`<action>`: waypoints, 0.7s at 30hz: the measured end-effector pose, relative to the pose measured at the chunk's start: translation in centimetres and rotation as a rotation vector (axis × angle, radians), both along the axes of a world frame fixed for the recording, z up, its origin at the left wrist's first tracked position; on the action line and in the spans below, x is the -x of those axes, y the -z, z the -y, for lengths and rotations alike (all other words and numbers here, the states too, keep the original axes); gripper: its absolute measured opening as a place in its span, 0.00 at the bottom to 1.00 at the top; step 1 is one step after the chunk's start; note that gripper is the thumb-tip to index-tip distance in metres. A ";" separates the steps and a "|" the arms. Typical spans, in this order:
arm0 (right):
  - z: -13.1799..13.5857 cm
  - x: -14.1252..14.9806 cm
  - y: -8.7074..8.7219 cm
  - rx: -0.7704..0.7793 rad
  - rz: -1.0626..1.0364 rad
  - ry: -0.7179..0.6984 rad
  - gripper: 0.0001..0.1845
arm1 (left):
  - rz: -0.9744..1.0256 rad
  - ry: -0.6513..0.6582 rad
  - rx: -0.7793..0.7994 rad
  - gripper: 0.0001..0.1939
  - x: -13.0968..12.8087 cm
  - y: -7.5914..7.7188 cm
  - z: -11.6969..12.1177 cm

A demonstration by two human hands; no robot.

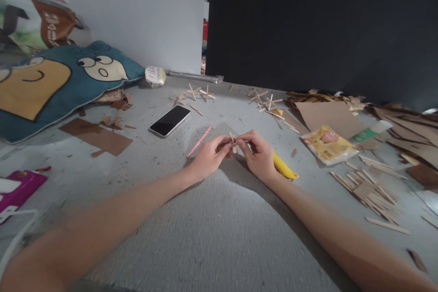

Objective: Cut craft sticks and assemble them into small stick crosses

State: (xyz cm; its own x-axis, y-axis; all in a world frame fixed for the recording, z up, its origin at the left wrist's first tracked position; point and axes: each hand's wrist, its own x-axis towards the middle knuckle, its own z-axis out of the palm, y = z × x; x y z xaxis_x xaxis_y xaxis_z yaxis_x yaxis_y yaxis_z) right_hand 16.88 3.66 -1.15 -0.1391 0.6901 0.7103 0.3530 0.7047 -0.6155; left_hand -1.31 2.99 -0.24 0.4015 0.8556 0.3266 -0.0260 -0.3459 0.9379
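My left hand point(212, 156) and my right hand point(257, 154) meet over the middle of the grey table, fingertips pinched together. Between them they hold small wooden sticks point(232, 137); one thin end pokes up and a flat piece shows below the fingers. How the sticks join is hidden by my fingers. A pink patterned pencil point(199, 142) lies just left of my left hand. Under my right wrist, a yellow utility knife point(285, 167) is partly covered. Beyond my hands lie star-shaped stick assemblies, one group point(206, 94) at centre-left and another point(270, 102) to the right.
A phone point(170, 121) and a brown cardboard piece point(99, 137) lie on the left, near a blue cushion point(85, 73). To the right are a yellow packet point(329, 145), loose wooden sticks point(371, 194) and cardboard sheets point(326, 113). A purple object point(22, 191) with a cable is at far left.
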 end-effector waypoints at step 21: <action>0.9 0.2 0.3 0.014 0.016 -0.011 0.08 | 0.052 -0.146 -0.143 0.12 0.1 -1.3 0.7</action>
